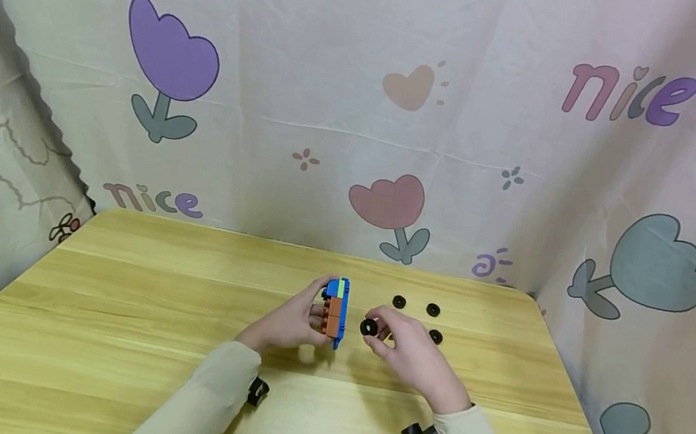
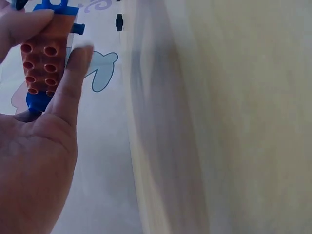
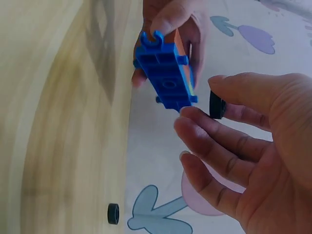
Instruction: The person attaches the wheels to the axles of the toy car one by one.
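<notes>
My left hand (image 1: 290, 321) grips a toy block vehicle (image 1: 333, 316) by its sides, above the middle of the table. Orange-brown studded bricks (image 2: 43, 63) sit on a blue chassis (image 3: 168, 80). Its underside faces right, and short axle pegs stick out along its edges in the right wrist view. Beside it, apart from the vehicle, my right hand (image 1: 410, 350) pinches a small black wheel (image 1: 368, 327) between thumb and fingers. In the right wrist view this wheel (image 3: 216, 106) is seen edge-on, close to the chassis, with the lower fingers spread loosely.
More black wheels lie on the wooden table (image 1: 133, 291) behind and beside the right hand: one (image 1: 399, 301) further back, another (image 1: 433, 310) to its right, and one (image 1: 435, 336) nearer. A printed curtain (image 1: 311, 95) hangs along the back and sides.
</notes>
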`<state>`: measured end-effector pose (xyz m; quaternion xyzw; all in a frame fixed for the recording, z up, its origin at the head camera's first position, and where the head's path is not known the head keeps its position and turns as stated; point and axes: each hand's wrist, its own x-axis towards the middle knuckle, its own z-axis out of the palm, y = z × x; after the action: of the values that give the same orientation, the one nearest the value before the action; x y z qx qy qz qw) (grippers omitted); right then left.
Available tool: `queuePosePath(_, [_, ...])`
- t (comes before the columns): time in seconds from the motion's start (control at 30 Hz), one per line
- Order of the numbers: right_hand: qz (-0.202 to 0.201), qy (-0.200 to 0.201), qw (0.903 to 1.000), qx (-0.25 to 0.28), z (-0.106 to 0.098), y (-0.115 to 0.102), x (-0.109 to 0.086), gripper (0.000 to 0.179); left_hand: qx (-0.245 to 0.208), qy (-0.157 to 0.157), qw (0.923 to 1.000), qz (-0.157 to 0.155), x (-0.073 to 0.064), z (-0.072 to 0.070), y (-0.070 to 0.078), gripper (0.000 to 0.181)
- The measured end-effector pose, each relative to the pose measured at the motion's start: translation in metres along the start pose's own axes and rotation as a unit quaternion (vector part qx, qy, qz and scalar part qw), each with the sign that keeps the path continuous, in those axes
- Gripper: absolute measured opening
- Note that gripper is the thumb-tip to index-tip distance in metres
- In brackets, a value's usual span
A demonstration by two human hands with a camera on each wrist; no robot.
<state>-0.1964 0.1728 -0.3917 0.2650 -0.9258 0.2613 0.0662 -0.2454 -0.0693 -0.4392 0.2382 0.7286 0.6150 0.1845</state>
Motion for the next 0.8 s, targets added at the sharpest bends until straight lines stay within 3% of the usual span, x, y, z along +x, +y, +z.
queuePosePath(0.5, [-0.029, 0.008, 0.9991, 0.031, 0.014, -0.013, 0.003, 0.03, -0.038, -0.012, 0.9988, 0.029, -0.001, 0.007, 0.002, 0.107])
queuePosePath(0.8, [-0.034, 0.018, 0.9981, 0.048, 0.022, -0.012, 0.005, 0.027, -0.039, -0.008, 0.9989, 0.024, -0.003, 0.01, 0.004, 0.108])
